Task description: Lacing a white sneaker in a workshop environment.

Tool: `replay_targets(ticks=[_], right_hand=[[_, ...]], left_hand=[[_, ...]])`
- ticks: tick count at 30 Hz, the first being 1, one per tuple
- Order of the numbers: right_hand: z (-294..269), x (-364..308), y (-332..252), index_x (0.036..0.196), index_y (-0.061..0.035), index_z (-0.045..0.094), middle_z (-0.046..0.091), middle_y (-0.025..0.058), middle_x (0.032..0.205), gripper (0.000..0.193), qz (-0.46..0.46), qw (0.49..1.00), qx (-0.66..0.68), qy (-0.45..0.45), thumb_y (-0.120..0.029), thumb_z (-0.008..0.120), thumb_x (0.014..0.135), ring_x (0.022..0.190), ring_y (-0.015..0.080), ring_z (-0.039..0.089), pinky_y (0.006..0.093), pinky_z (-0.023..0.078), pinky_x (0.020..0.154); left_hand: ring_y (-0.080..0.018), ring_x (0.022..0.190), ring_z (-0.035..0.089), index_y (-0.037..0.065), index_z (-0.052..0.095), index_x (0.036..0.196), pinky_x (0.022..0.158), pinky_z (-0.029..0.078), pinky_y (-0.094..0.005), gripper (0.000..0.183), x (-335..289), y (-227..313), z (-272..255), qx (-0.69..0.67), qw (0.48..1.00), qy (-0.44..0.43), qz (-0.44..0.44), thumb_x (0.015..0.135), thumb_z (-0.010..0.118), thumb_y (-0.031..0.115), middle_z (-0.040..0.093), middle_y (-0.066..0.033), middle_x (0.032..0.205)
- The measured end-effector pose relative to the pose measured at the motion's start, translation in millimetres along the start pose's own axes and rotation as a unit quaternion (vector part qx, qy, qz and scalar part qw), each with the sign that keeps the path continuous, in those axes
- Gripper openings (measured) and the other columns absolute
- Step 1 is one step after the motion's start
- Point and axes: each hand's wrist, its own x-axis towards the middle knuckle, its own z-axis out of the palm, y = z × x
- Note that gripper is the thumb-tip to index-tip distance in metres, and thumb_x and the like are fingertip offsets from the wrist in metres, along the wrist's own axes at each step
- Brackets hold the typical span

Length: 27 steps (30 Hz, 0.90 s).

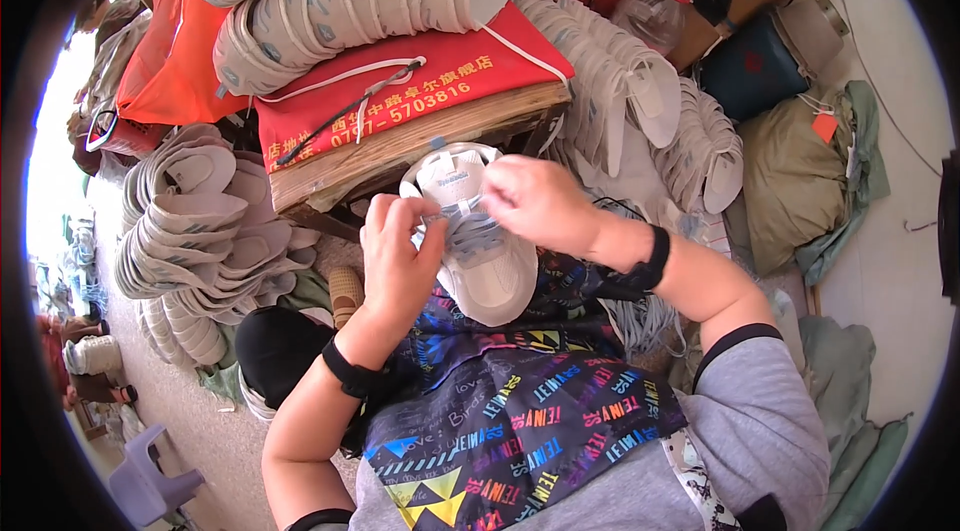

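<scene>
A pale grey-white shoe upper rests at my lap against the table edge, toe pointing toward me. Light blue-grey shoelace crosses its front below the white tongue. On the left side of the eyelets, my left hand is closed, thumb and fingers pinching the lace. My right hand is closed too, its fingertips together on the lace at the opposite side of the tongue; they are slightly blurred.
A wooden table with a red cover bears a long row of nested shoe uppers. More stacked uppers stand at left and right. Loose laces hang beside my lap. A purple stool stands lower left.
</scene>
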Motion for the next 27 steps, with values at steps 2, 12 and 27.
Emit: replay_targets(ticks=[2, 12, 27], right_hand=[[-22, -4, 13, 0.082, -0.0055, 0.053, 0.055, 0.0131, 0.078, 0.012, -0.057, 0.985, -0.136, 0.093, -0.015, 0.061, 0.083, 0.068, 0.0352, 0.058, 0.0448, 0.046, 0.058], [-130, -15, 147, 0.079, -0.0078, 0.056, 0.061, 0.0142, 0.08, 0.012, 0.118, 0.896, -0.353, 0.242, -0.019, 0.06, 0.079, 0.074, 0.0375, 0.061, 0.0492, 0.047, 0.062], [-255, -31, 182, 0.09, -0.0064, 0.06, 0.066, 0.0188, 0.093, 0.017, 0.284, 0.748, -0.517, 0.304, -0.021, 0.054, 0.084, 0.086, 0.0393, 0.064, 0.0515, 0.051, 0.073]], left_hand=[[-0.0253, 0.082, 0.055, 0.007, 0.065, 0.085, 0.07, 0.043, -0.038, 0.012, -12, -8, -9, 0.002, 1.0, 0.012, -0.016, 0.077, 0.072, 0.014, 0.052, -0.006, 0.083], [-0.028, 0.076, 0.055, 0.006, 0.061, 0.079, 0.067, 0.044, -0.0391, 0.012, -33, -24, -6, 0.065, 0.992, -0.107, 0.019, 0.073, 0.072, 0.009, 0.052, -0.0086, 0.08], [-0.0161, 0.064, 0.048, 0.001, 0.058, 0.083, 0.057, 0.042, -0.0291, 0.01, -20, -12, 19, -0.089, 0.992, 0.02, -0.089, 0.08, 0.068, 0.001, 0.049, -0.0063, 0.081]])
